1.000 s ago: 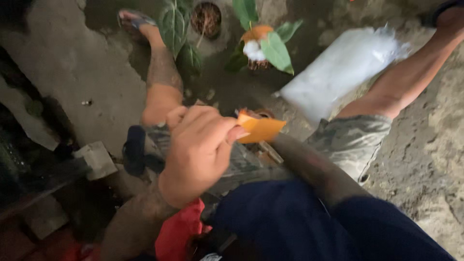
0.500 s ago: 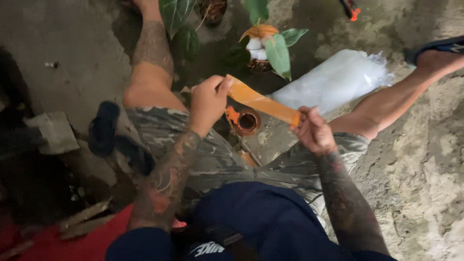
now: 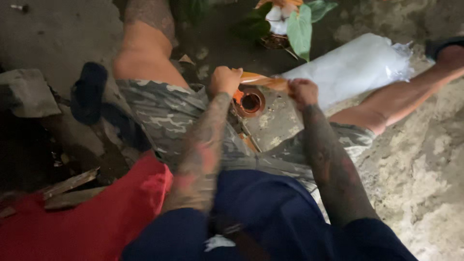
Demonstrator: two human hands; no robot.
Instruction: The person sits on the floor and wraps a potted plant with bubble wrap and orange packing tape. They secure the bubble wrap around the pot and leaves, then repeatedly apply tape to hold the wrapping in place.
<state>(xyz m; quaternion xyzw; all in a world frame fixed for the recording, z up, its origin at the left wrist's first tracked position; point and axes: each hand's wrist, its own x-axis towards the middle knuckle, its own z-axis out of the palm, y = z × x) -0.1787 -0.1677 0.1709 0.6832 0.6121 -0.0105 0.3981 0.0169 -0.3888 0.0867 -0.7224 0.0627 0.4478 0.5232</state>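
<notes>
While rough concrete ground (image 3: 425, 159) spreads underfoot (dim, littered), left hand (image 3: 225, 80) and right hand (image 3: 302, 92) each pinch shut on an orange strip (image 3: 263, 80) stretched above a round orange fitting (image 3: 250, 102).

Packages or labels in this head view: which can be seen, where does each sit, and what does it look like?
Plastic bag: lies on the ground at upper right, beyond the right hand; long, pillow-shaped, translucent white, crinkled at its far end.
Orange strip: stretched between the left hand and the right hand, above a round orange-rimmed opening; narrow and glossy, possibly tape.
No labels, signs or screens show.
</notes>
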